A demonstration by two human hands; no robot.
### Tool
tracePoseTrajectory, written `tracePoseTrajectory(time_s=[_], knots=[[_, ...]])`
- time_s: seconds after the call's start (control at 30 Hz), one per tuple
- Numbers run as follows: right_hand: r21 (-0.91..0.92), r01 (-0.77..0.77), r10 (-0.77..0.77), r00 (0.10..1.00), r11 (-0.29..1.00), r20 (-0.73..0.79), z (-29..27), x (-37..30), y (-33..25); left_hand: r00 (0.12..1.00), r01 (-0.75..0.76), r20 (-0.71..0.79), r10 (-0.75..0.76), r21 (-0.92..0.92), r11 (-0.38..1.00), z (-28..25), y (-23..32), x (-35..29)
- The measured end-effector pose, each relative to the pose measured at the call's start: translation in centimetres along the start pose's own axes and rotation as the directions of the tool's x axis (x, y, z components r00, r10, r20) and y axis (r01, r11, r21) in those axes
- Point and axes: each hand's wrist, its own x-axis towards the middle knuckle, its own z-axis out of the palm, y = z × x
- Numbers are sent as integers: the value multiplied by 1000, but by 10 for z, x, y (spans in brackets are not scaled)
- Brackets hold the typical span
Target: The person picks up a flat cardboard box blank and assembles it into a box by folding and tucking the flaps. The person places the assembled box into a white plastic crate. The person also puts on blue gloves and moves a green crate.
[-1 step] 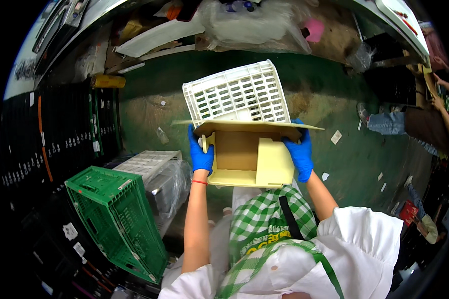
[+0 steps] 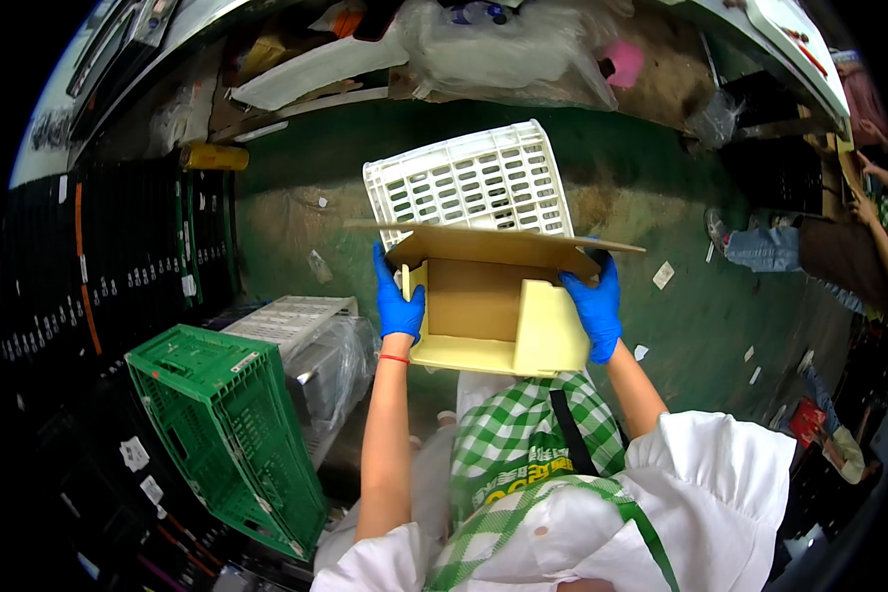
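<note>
Between my hands is a cardboard box (image 2: 474, 306), pale yellow outside with bare brown card inside, partly folded and open toward me. Its long brown flap (image 2: 503, 244) stands out along the far edge. My left hand (image 2: 399, 304), in a blue glove, grips the left side wall, with the thumb bent over its edge. On the right side my right hand (image 2: 595, 308), also blue-gloved, is closed round the box beside a pale yellow end panel (image 2: 553, 331). Some fingers of both hands are hidden behind the card. Just beyond the box lies a white slotted plastic crate (image 2: 469, 183).
At the left a green crate (image 2: 229, 434) stands beside a white crate (image 2: 291, 321) and clear plastic wrapping (image 2: 340, 355). Dark stacked crates line the far left. A plastic-covered bundle (image 2: 503, 49) lies at the back. Another person's hands (image 2: 873, 187) work at the far right.
The box has tipped slightly, so more of the brown inner face of the far flap shows. The right end panel stands up a little more. Both hands keep their hold.
</note>
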Motion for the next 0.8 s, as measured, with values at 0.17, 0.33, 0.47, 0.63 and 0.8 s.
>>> tracePoseTrajectory(time_s=[0.17,0.33,0.47,0.63,0.8], knots=[[-237,24,-52,992,971,-112,6,-10,-9,1000,3,15,-4,59,998,6,-6,-1],[-437,108,-211,958,893,-194,2,-11,-11,997,-43,-56,45,38,998,7,-12,-4],[-421,90,-168,974,903,-152,1,-12,-11,1000,12,4,-12,25,1000,3,-13,-5],[-319,59,-92,992,946,-90,-4,-9,1,997,7,74,-2,-66,998,2,-14,1],[-257,123,-147,986,959,-78,-11,-8,22,986,-53,156,52,4,999,-2,-6,7]])
